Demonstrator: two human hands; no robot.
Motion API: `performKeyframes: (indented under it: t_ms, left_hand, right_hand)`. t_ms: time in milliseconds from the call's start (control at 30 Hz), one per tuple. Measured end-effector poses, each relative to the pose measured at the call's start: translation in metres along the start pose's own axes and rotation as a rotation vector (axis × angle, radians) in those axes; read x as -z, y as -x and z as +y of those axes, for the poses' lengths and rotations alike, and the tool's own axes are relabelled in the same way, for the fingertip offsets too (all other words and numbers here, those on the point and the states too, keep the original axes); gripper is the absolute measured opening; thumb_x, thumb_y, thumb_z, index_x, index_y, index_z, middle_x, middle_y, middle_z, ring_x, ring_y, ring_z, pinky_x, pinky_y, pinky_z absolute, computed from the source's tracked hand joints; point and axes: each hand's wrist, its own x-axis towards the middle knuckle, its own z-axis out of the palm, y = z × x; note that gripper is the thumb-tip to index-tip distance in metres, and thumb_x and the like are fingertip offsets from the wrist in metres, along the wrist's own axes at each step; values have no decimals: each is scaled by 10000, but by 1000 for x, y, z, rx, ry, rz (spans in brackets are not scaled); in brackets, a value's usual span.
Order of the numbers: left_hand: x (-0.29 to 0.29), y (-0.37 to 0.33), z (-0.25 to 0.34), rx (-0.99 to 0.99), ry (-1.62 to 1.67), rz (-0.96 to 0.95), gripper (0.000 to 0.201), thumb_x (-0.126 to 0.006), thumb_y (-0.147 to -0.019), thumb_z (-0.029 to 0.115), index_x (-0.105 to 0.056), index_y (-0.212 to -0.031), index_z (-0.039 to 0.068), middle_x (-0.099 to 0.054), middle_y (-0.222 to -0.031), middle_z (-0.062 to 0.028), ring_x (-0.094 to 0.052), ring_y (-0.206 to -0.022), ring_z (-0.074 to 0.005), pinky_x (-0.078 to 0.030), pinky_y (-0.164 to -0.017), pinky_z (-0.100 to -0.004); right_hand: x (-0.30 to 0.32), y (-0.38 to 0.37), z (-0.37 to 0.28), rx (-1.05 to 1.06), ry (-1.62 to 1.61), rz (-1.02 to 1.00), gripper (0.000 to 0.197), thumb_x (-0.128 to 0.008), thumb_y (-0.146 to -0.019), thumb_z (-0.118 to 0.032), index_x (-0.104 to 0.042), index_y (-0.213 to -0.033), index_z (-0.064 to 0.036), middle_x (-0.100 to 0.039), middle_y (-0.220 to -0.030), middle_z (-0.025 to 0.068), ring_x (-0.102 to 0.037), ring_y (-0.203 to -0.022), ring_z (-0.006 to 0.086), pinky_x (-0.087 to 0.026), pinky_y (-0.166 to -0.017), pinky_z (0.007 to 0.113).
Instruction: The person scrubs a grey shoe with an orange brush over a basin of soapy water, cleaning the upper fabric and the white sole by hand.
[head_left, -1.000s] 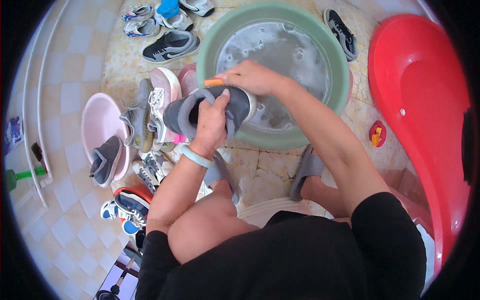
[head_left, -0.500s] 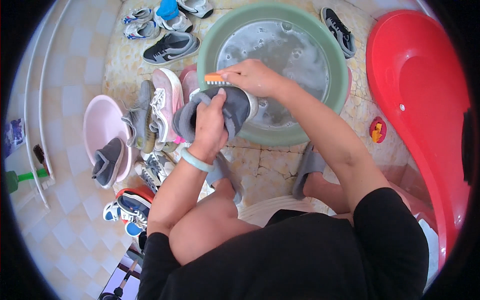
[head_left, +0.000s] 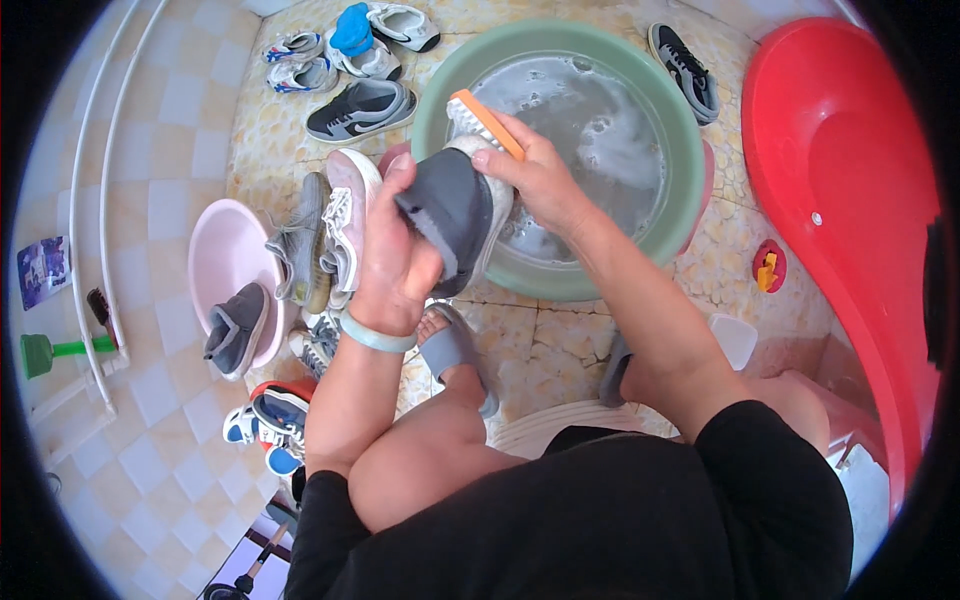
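Note:
A dark grey shoe with a pale fleece lining and white sole (head_left: 455,215) is tilted between my hands, over the near-left rim of the green basin (head_left: 560,285). My left hand (head_left: 390,255) supports it at the opening, palm against it and thumb raised off the upper; the other fingers are hidden behind the shoe. In my right hand (head_left: 540,170) is an orange scrub brush with white bristles (head_left: 485,122), lying along the sole. My right thumb presses on the shoe's edge. Cloudy, foamy water (head_left: 600,150) fills the basin.
To the left, a pink basin (head_left: 215,240) holds another grey shoe (head_left: 238,325). Several shoes stand around, among them a pink sneaker (head_left: 350,195) and a black-and-grey sneaker (head_left: 362,108). A big red tub (head_left: 820,150) runs along the right side.
The shoe has turned, bringing its sole toward the right hand. My left thumb has come off the upper. The brush has swung from level to steeply slanted, and my right thumb now touches the shoe.

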Motion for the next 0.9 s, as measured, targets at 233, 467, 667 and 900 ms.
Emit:
performKeyframes:
  t_ms: [233, 467, 667, 900]
  left_hand:
    - [-2, 8, 3, -74, -659, -409, 582, -670, -863, 328, -488, -1270, -46, -572, -1206, -85, -543, -1080, -165, -423, -952, -316]
    - [1, 10, -9, -363, -2118, -211, 265, -645, -806, 204, -627, -809, -60, -603, -729, -256, -589, -720, -418, -492, -655, -433]
    - [20, -6, 6, -364, -1319, -205, 273, -582, -862, 130, -608, -1072, -43, -671, -961, -111, -627, -877, -197, -492, -790, -320]
    - [26, -15, 12, -41, -882, -114, 591, -585, -840, 37, -359, -1384, -13, -560, -1192, -88, -557, -1054, -168, -463, -917, -311]
  right_hand:
    - [6, 1, 9, -172, -41, 145, 619, -668, -785, -153, -448, -1341, 8, -600, -1129, 87, -581, -969, 136, -479, -828, 281]
    - [11, -3, 4, -98, 68, 95, 568, -670, -791, -129, -485, -1307, 21, -607, -1101, 78, -579, -952, 127, -482, -825, 277]
    - [15, -12, 7, -272, -11, 118, 494, -546, -933, -208, -425, -1383, -45, -553, -1235, 62, -536, -1089, 133, -477, -864, 302]
    - [95, 22, 101, -236, 1274, 110, 508, -465, -950, -241, -343, -1427, -116, -514, -1296, 191, -494, -1178, 372, -371, -1022, 435]
